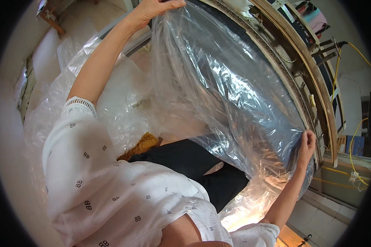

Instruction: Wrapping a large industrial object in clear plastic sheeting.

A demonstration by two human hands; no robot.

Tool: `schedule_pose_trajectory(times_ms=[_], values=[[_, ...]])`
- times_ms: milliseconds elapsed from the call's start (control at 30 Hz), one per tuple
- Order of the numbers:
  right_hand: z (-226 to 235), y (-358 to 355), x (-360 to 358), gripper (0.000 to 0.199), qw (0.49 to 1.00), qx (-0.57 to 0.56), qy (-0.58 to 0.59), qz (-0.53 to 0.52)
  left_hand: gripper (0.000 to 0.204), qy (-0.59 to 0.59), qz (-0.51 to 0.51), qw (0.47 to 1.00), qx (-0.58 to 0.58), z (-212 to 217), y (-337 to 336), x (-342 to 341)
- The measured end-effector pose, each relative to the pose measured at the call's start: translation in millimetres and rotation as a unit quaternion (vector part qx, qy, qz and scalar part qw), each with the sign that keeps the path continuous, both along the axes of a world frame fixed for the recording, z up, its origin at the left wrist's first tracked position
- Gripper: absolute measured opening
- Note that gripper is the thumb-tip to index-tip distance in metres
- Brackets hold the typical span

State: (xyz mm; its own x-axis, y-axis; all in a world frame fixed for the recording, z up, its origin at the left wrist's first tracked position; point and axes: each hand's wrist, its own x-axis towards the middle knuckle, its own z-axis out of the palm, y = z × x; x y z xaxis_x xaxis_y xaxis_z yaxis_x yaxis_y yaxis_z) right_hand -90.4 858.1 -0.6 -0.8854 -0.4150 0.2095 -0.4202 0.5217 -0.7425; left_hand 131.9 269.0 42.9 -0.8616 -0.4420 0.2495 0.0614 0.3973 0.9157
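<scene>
A large sheet of clear plastic film (239, 88) hangs stretched between my two hands, creased and shiny. At the top, my left hand (158, 10) is closed with thumb and fingers pinching the film's upper edge. Far over to the right, my right hand (307, 144) is closed on the film near another part of that edge, its fingers curled. Through the film shows a dark bluish surface along the worktable. More of the film falls in loose folds over my lap and down to the floor on the left.
Beyond the film runs a worktable with a long wooden rail (305, 53), which looks curved here. A yellow cord (337, 76) hangs at the right, near a white plug (353, 177). A brown fluffy seat cover (142, 146) lies beside my black trousers. A wooden stand leg (55, 25) is at far left.
</scene>
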Motion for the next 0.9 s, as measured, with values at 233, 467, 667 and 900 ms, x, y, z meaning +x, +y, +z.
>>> schedule_pose_trajectory(times_ms=[233, 467, 667, 900], values=[[30.3, 2.6, -0.3, 0.016, 0.960, -0.232, 0.028, -0.151, 0.021, 0.181, -0.086, 0.978, 0.050, -18.8, 7.2, -67.6], [-41.8, 49.0, -36.9, 0.018, 0.941, -0.153, 0.159, -0.257, 0.023, 0.169, 0.177, 0.967, -0.075, -68.3, 81.4, -157.9], [-40.1, 60.2, -65.7, 0.020, 0.933, -0.162, 0.131, -0.294, 0.028, 0.084, 0.215, 0.969, -0.092, -66.9, 97.6, -191.3], [-41.5, 60.5, -82.9, 0.021, 0.932, -0.131, 0.134, -0.309, 0.028, 0.072, 0.217, 0.966, -0.117, -66.1, 97.8, -205.1]])
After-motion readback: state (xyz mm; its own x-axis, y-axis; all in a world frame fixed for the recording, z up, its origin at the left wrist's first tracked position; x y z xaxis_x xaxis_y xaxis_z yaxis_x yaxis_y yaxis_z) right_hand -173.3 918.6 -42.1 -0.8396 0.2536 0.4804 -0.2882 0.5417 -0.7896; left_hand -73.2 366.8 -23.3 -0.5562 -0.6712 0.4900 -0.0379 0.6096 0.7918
